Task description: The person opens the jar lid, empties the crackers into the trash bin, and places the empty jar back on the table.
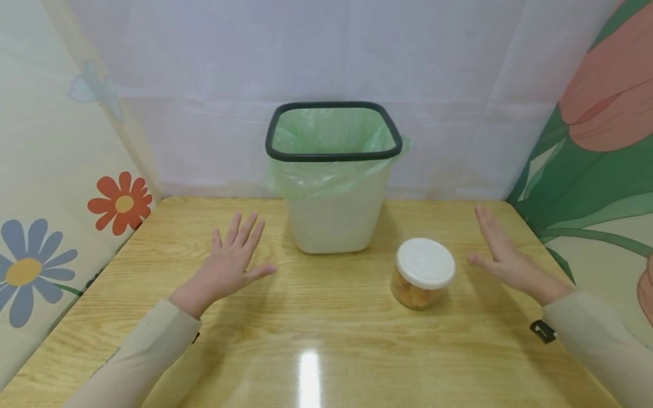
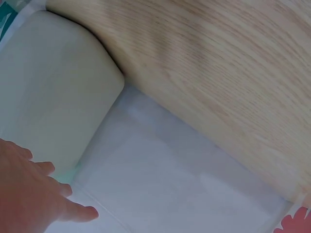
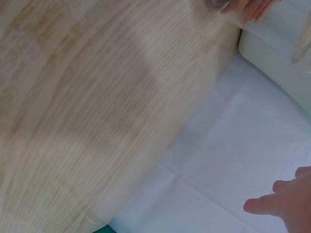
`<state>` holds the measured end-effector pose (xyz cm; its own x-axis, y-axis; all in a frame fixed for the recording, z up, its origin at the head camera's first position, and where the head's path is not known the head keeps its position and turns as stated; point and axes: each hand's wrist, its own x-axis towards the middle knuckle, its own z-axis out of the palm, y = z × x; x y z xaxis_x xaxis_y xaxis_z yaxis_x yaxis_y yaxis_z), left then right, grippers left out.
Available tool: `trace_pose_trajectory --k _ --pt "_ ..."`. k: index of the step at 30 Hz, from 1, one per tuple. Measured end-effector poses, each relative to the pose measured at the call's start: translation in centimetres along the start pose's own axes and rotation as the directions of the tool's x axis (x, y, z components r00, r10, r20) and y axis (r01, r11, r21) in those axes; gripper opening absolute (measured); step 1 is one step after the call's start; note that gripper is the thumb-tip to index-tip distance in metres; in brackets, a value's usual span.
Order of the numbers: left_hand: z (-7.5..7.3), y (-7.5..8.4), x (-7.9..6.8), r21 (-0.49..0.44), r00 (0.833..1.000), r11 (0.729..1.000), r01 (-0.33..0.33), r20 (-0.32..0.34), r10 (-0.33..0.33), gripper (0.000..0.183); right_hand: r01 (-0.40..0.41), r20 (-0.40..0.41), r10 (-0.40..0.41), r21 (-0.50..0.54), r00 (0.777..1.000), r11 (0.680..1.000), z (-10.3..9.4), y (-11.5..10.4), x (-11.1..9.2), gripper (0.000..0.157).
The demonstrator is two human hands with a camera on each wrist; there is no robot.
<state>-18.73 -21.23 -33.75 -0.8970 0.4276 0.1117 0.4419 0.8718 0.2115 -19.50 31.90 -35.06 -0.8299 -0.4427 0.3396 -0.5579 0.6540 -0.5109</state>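
My left hand (image 1: 228, 267) hovers over the left part of the wooden table, its fingers spread and nothing held. On the right, my other hand (image 1: 510, 259) is held out with straight fingers and the thumb apart, also holding nothing. Just left of that right hand stands a clear round jar (image 1: 415, 293) with a white lid (image 1: 425, 263) and orange-brown pieces inside. Between the hands, toward the back, is a white trash bin (image 1: 334, 224) with a black rim (image 1: 334, 157) and a green plastic liner (image 1: 326, 180) folded over its edge.
A white cloth (image 1: 204, 79) hangs behind the wooden table (image 1: 357, 351). Flower-patterned cloth stands on both sides, with a red flower (image 1: 124, 204) at left and a large pink tulip (image 1: 612, 96) at right. The bin is close to the back cloth.
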Motion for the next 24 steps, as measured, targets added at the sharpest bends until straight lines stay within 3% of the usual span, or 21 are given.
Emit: trace_pose_trajectory --k 13,24 --pt "0.6 0.4 -0.2 0.05 1.0 0.999 -0.021 -0.011 0.021 0.097 -0.067 0.051 0.064 0.054 0.997 0.996 0.9 -0.5 -0.7 0.109" --pt "1.0 0.9 -0.3 0.009 0.999 0.999 -0.039 0.015 0.039 0.095 -0.095 0.073 0.087 0.103 0.994 0.99 2.0 -0.8 -1.4 0.119"
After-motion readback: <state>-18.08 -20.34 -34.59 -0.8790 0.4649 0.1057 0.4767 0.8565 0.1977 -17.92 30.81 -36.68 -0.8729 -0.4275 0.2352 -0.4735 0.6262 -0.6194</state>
